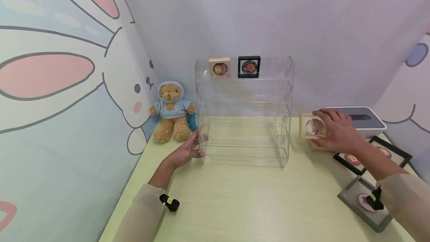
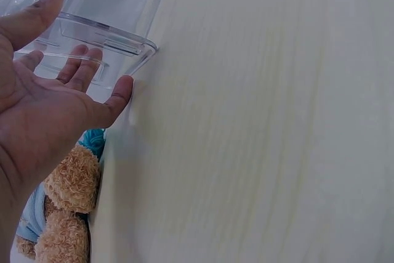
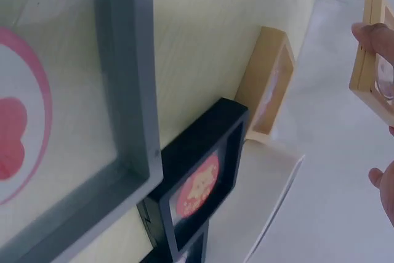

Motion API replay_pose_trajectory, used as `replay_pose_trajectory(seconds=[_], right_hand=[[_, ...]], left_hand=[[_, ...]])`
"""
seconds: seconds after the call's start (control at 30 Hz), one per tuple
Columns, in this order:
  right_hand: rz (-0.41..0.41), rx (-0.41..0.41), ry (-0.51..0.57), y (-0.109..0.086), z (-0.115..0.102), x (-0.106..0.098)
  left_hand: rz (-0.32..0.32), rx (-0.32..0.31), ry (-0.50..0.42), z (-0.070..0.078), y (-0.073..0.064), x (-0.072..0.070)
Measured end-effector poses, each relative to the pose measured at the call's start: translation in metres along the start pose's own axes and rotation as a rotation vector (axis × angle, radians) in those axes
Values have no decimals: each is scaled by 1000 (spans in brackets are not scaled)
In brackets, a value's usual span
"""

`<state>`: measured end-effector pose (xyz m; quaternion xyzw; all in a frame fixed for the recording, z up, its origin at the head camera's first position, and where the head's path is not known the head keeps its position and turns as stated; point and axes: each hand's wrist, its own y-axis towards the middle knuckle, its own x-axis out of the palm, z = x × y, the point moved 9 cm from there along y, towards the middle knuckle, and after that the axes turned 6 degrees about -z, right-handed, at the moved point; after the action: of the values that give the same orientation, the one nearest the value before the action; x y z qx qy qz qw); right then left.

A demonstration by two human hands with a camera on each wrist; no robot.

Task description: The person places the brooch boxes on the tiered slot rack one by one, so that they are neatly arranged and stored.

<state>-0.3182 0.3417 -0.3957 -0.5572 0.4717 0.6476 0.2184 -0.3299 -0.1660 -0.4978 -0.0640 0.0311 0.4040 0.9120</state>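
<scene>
A clear acrylic display rack (image 1: 246, 146) with several tiers stands on the table. My left hand (image 1: 183, 154) is at its lower left side, thumb and fingers spread and fairly straight around the side panel's edge; the palm shows in the left wrist view. My right hand (image 1: 337, 132) pinches a small light-wood frame (image 1: 314, 126) with a round badge in it, raised over the table right of the rack. Another light-wood frame (image 3: 269, 84) stands beneath it. On the rack's top tier sit a light-wood framed badge (image 1: 220, 68) and a black framed badge (image 1: 249, 67).
A teddy bear (image 1: 173, 111) in a blue hoodie sits left of the rack. At the right are a grey-topped white tissue box (image 1: 364, 118), a black frame (image 1: 399, 151) with badges and a grey frame (image 1: 356, 210) lying under my right forearm. Rabbit-patterned walls (image 1: 67, 122) border the table.
</scene>
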Motion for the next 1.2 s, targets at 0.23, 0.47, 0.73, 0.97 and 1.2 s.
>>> replay_pose_trajectory(seconds=[0.23,0.47,0.73,0.97,1.2], right_hand=[[158,-83,-14,-2,-7,-32],[270,-115,-29,0,-16,-57],[340,-165,-18,8,-33,-83],[376,-222,-15,19,-56,-92],[425,-296,-51,42,-83,-101]], left_hand=[[5,-9,-7,-1,0,0],[-2,0,-7,1,-1,0],[-9,17,-22,1,-1,1],[-14,14,-28,-1,0,1],[-13,14,-32,0,1,1]])
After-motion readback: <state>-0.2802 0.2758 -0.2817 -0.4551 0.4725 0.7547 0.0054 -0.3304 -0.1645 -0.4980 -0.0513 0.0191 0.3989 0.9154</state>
